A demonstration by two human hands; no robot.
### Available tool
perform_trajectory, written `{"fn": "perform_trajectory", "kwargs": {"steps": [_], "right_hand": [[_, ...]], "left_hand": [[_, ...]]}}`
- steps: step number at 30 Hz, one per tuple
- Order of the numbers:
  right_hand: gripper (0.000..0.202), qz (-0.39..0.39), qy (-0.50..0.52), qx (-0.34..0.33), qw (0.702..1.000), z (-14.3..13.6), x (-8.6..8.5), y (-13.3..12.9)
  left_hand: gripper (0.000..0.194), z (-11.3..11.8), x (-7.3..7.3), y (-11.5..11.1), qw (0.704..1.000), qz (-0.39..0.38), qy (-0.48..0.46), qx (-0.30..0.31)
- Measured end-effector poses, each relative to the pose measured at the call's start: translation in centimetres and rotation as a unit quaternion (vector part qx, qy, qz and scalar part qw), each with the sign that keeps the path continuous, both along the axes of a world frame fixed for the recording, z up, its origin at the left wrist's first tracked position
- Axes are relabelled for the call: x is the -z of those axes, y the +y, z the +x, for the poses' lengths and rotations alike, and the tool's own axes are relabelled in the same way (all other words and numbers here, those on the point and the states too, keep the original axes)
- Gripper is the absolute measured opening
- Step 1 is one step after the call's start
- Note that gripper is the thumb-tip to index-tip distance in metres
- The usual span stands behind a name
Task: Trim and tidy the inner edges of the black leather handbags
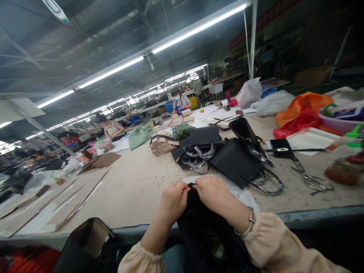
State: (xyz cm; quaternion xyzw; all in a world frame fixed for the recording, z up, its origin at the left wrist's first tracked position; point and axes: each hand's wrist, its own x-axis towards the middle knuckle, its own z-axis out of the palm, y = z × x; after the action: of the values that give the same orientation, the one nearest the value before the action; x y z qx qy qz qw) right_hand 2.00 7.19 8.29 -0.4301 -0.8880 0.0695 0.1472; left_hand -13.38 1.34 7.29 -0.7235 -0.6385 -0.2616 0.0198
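Observation:
Both my hands are closed on the top edge of a black bag [199, 227] at the near edge of the table. My left hand [174, 200] pinches the edge from one side, and my right hand [214, 193] pinches it right beside, the fingertips almost touching. Below them the bag hangs over my lap; its inside is too dark to make out. Just beyond lie finished-looking black handbags [234, 159], their handles [203, 151] wrapped in clear plastic. A white sheet [247, 197] lies partly under my right forearm.
Scissors [317, 182], a black phone [281, 148] and green-capped bottles [348, 146] lie on the right. Flat beige panels [65, 204] spread over the left of the table [136, 189]. An open black bag [85, 242] stands below the edge. Co-workers [180, 102] sit farther back.

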Motion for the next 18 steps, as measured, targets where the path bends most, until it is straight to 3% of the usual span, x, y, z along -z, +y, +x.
{"fn": "perform_trajectory", "kwargs": {"steps": [12,15,18], "right_hand": [[0.028,-0.005,0.001,0.013,1.0,0.14,0.27,0.29],[0.019,-0.01,0.028,-0.018,0.999,0.5,0.03,0.23],[0.024,-0.008,0.049,-0.061,0.997,0.76,-0.19,0.21]], "left_hand": [[0.01,0.17,0.04,0.47,0.999,-0.01,0.022,-0.035],[0.011,0.28,0.03,0.52,0.999,-0.007,0.019,-0.035],[0.01,0.41,0.11,0.67,1.0,-0.004,0.012,-0.027]]}}
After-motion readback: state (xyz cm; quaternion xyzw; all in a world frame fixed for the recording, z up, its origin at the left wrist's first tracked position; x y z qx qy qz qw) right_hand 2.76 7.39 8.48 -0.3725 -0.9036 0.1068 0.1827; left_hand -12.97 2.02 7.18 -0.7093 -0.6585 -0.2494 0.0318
